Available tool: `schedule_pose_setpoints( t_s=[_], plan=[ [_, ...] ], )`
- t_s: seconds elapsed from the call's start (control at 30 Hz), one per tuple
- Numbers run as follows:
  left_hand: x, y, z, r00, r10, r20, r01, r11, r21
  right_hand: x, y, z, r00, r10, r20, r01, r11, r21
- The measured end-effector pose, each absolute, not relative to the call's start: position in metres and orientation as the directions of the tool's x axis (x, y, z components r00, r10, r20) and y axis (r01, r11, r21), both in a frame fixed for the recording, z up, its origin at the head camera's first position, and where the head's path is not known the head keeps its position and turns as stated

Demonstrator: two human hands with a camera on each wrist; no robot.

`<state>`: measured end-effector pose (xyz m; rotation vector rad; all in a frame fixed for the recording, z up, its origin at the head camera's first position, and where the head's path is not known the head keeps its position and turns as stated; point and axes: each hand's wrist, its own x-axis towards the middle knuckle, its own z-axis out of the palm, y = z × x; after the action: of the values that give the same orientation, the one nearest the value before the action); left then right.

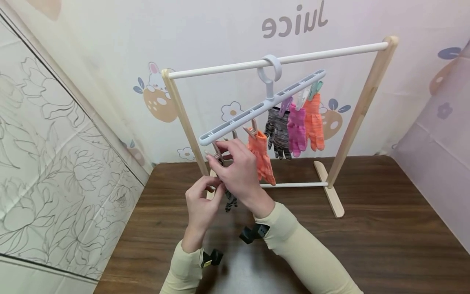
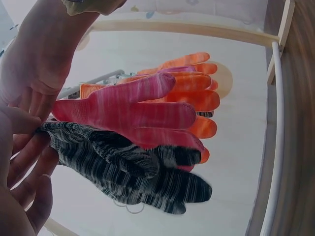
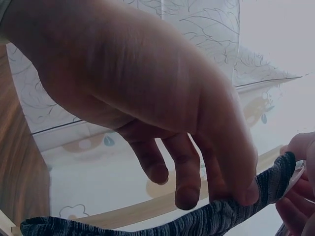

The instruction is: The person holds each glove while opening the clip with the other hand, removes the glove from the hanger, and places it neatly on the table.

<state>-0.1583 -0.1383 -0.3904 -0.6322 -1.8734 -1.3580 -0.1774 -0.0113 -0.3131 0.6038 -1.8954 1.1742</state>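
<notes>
Near the low left end of a tilted grey hanger (image 1: pixel 235 122), both hands work at a black-and-grey knit glove (image 1: pixel 231 201). My left hand (image 1: pixel 203 204) pinches the glove near its cuff, from below. Above it, my right hand (image 1: pixel 238 171) pinches a clothespin (image 1: pixel 217 152) that hangs from the hanger. In the left wrist view the striped glove (image 2: pixel 118 162) hangs in front of a pink glove (image 2: pixel 133 110). The right wrist view shows my left hand (image 3: pixel 147 93) gripping the glove (image 3: pixel 197 221), with part of my right hand (image 3: pixel 300 187) at its cuff. Hands partly cover the cuff.
The hanger hooks over the white bar (image 1: pixel 330 52) of a wooden rack. An orange glove (image 1: pixel 260 155) hangs beside my right hand. On the hanger's raised right side hang another striped glove (image 1: pixel 278 130), a pink glove (image 1: pixel 296 130) and an orange glove (image 1: pixel 313 122). A brown table (image 1: pixel 385 228) lies below.
</notes>
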Motion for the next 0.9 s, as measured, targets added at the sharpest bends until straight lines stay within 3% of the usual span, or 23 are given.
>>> schedule_pose_setpoints(
  t_s=[0.4,0.9],
  plan=[
    [-0.1540,-0.1405,-0.3891,-0.621,-0.081,0.779,0.725,0.319,0.611,-0.1755,-0.0104,-0.3117,-0.535,0.016,0.845,-0.755,0.440,-0.486],
    [-0.1531,-0.1388,-0.3905,-0.608,-0.095,0.788,0.732,0.319,0.602,-0.1742,-0.0091,-0.3093,-0.549,0.038,0.835,-0.747,0.425,-0.511]
  ],
)
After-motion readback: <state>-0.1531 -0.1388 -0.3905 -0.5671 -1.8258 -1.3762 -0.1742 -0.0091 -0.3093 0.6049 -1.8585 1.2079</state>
